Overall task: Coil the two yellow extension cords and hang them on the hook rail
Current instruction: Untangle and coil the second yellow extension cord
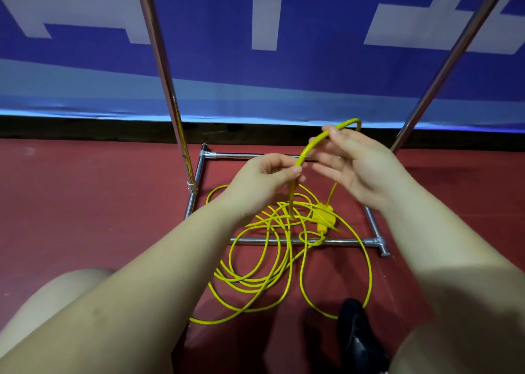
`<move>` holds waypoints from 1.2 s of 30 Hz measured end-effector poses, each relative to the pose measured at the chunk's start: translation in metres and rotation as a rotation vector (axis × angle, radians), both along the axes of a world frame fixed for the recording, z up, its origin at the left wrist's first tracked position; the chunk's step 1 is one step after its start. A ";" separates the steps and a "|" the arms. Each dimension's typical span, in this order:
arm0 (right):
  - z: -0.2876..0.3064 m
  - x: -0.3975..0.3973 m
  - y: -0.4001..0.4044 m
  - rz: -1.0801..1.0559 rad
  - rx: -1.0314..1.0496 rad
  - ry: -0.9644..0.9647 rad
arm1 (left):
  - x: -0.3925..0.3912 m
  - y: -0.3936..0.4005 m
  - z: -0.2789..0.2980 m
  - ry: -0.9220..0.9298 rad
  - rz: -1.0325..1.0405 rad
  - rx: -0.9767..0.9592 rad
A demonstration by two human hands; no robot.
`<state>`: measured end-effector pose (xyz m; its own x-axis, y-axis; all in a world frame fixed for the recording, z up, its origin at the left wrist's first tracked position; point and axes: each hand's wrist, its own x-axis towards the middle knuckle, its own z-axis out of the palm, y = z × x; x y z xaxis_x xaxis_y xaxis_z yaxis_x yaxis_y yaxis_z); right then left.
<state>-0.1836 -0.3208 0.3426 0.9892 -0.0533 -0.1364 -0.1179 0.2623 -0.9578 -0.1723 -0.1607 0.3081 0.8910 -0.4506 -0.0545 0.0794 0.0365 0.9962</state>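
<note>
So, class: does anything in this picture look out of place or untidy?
Yes. The yellow cord sprawls in loose, crossing loops on the red floor, draped over the rack's lower bar. Only one arc is lifted, between the left hand and right hand.

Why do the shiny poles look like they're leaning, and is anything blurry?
Head view: the wide-angle lens splays the left pole and right pole outward. The left hand, right hand and the cord they hold look slightly soft; the cord pile on the floor is sharper. The light is even, with bright streaks of glare along the poles.
</note>
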 end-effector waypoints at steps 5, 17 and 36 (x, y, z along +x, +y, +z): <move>-0.018 -0.008 0.006 0.296 -0.526 0.022 | 0.009 0.007 0.008 0.162 0.199 -0.231; -0.022 -0.009 0.015 0.265 -0.647 -0.130 | 0.019 0.017 0.009 0.157 0.210 -0.293; -0.019 -0.009 0.006 0.269 -0.446 0.047 | 0.007 0.004 0.008 0.102 0.139 -0.153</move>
<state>-0.1921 -0.3150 0.3238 0.9693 0.1385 -0.2034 -0.1710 -0.2154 -0.9615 -0.1656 -0.1565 0.3165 0.9385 -0.3340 -0.0875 0.1627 0.2044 0.9653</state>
